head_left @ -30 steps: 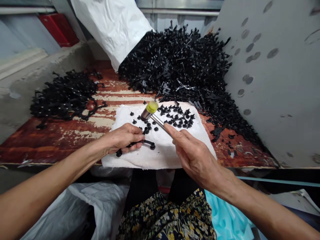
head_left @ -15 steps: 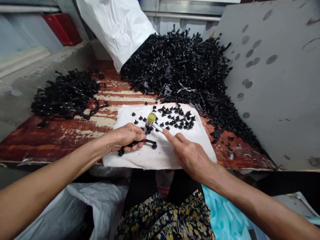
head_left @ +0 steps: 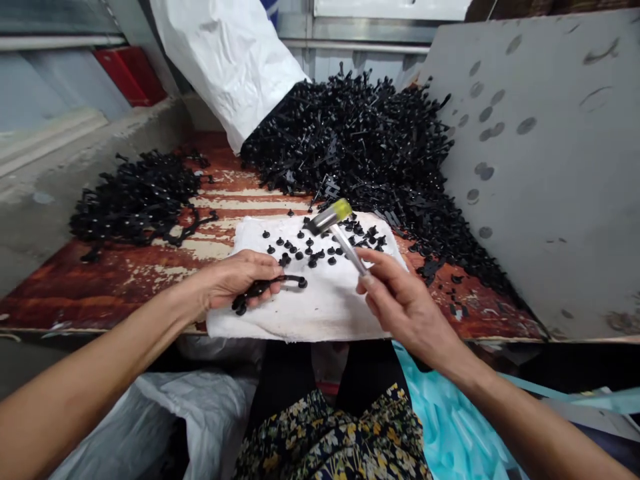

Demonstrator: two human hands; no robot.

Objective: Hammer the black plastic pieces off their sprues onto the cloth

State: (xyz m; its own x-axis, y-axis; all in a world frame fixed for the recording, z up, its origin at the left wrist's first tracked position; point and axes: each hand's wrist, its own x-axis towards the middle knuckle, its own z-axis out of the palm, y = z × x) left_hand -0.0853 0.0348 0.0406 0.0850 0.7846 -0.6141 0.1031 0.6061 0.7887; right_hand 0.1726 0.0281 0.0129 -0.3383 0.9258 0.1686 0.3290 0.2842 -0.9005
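My left hand is closed around a black linked plastic part, low over the left side of a folded white cloth. One end of that part, with a round foot, sticks out to the right of my fingers. My right hand grips the handle of a small mallet with a yellow face on one end of its head and a dark face on the other. The mallet head is tilted and raised above the cloth. Several small black round-based studs lie scattered on the cloth beyond my hands.
A large heap of black plastic parts spills from a white sack at the back. Another heap of linked black parts sits left. A grey panel bounds the right side of the worn red-brown table. Light-blue plastic hangs below.
My right hand has lifted the mallet up and to the right, away from my left hand, and its head has turned. My left hand still holds the black part in nearly the same place.
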